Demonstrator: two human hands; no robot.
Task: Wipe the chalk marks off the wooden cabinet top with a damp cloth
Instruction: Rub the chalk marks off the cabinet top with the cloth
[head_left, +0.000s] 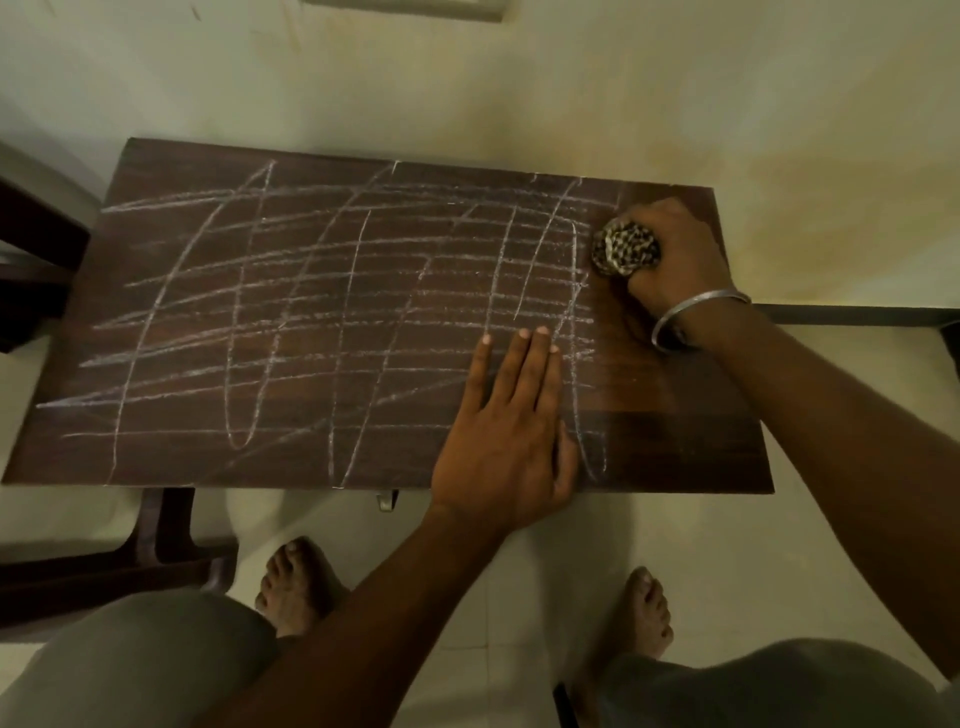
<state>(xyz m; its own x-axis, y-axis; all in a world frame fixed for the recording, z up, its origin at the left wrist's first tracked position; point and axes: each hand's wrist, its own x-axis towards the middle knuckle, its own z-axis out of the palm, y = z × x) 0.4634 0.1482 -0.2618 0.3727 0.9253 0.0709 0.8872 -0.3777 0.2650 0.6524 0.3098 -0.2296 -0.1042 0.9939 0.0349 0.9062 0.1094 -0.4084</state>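
Observation:
The dark wooden cabinet top (311, 457) fills the middle of the head view. White chalk marks (322, 312) cross most of it in scribbled lines and loops. A strip along the right end bears no chalk. At the far right corner my right hand (675, 254) grips a bunched checked cloth (626, 252) and presses it on the wood. A metal bangle sits on that wrist. My left hand (511, 431) lies flat on the top near the front edge, fingers straight and together, over some chalk lines.
A pale wall (519, 78) stands right behind the cabinet. A dark wooden piece of furniture (36, 249) is at the left, with a dark leg (166, 525) on the floor. My bare feet (291, 587) stand on the pale tiles in front.

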